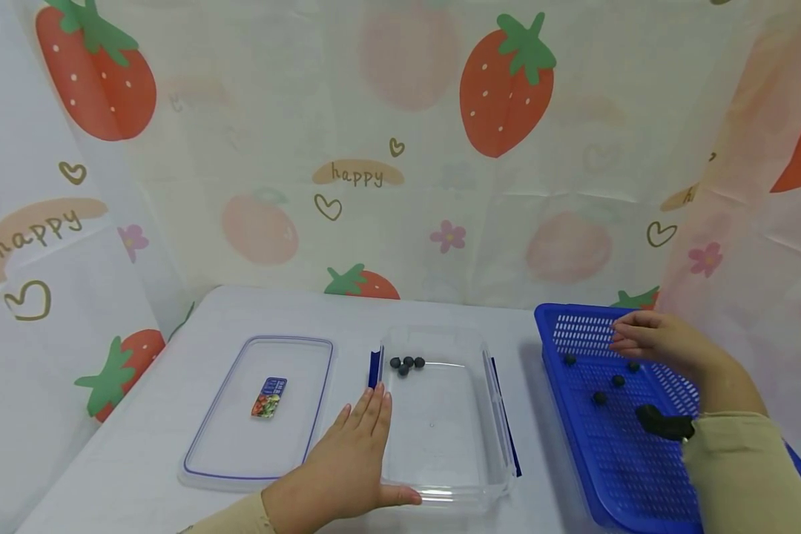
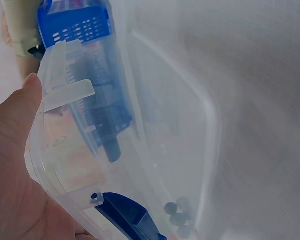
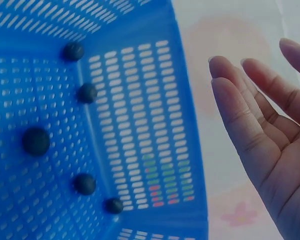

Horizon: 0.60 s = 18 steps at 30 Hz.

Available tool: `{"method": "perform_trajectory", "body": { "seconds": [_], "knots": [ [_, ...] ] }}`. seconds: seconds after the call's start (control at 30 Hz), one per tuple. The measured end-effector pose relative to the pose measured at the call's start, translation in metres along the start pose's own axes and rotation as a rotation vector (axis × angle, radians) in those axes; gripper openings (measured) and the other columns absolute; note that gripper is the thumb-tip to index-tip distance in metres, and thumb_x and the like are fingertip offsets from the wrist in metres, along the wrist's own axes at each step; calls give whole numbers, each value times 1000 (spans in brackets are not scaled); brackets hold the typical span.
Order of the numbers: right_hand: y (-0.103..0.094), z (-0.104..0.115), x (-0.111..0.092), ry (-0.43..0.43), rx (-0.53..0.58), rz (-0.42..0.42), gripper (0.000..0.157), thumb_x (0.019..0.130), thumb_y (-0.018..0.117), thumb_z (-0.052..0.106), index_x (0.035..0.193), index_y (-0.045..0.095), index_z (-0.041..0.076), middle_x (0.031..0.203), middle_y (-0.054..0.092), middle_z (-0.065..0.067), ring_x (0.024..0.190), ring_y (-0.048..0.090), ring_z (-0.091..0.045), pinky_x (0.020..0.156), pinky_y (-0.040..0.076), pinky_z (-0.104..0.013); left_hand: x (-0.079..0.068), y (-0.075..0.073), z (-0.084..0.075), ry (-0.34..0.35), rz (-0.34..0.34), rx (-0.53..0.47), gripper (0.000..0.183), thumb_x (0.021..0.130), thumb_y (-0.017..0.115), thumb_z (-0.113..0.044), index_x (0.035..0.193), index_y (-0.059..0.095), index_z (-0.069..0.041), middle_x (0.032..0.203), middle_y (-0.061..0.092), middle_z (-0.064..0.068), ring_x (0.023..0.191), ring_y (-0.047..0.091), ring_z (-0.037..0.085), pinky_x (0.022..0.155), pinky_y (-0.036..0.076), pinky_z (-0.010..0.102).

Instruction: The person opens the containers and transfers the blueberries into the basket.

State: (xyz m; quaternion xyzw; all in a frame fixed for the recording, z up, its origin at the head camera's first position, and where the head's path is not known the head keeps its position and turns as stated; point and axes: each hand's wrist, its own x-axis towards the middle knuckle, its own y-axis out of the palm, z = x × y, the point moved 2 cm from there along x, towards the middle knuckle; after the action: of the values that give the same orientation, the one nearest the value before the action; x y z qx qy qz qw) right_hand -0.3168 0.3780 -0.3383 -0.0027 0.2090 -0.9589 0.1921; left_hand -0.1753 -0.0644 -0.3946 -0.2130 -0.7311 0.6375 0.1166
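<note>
Strawberry-print cloth (image 1: 407, 248) faces us. Left of the blue basket (image 1: 641, 475), our straight-fingered left hand (image 1: 343, 463) touches a clear container (image 1: 434, 452); our right hand (image 1: 670, 345), empty, relaxed, hovers near the basket's dark balls (image 1: 618, 380): probably light, prone to roll, best pinched at mid-height.

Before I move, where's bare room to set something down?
Bare: the clear container's floor, nearside of its four dark balls; also the table strip between container and blue basket. Crowded: those balls' far-left corner and the container's left side, at the left hand.
</note>
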Motion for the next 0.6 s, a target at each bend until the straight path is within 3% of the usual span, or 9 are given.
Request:
{"method": "perform_trajectory", "body": {
  "seconds": [0.27, 0.6],
  "knots": [
    [13, 19, 10, -67, -18, 37, 26, 98, 43, 15, 109, 47, -9, 99, 59, -5, 94, 63, -14, 79, 51, -25, 1, 0, -1, 0, -1, 3, 121, 65, 35, -87, 146, 11, -1, 152, 3, 16, 139, 4, 30, 108, 17, 50],
    [34, 46, 25, -66, -15, 52, 39, 97, 45, 23, 115, 43, -11, 100, 60, -6, 95, 63, -15, 82, 50, -26, 1, 0, 1, -1, 3, -4, 122, 63, 34, -87, 146, 11, -1, 152, 3, 16, 139, 4, 30, 108, 16, 50]
  ]
}}
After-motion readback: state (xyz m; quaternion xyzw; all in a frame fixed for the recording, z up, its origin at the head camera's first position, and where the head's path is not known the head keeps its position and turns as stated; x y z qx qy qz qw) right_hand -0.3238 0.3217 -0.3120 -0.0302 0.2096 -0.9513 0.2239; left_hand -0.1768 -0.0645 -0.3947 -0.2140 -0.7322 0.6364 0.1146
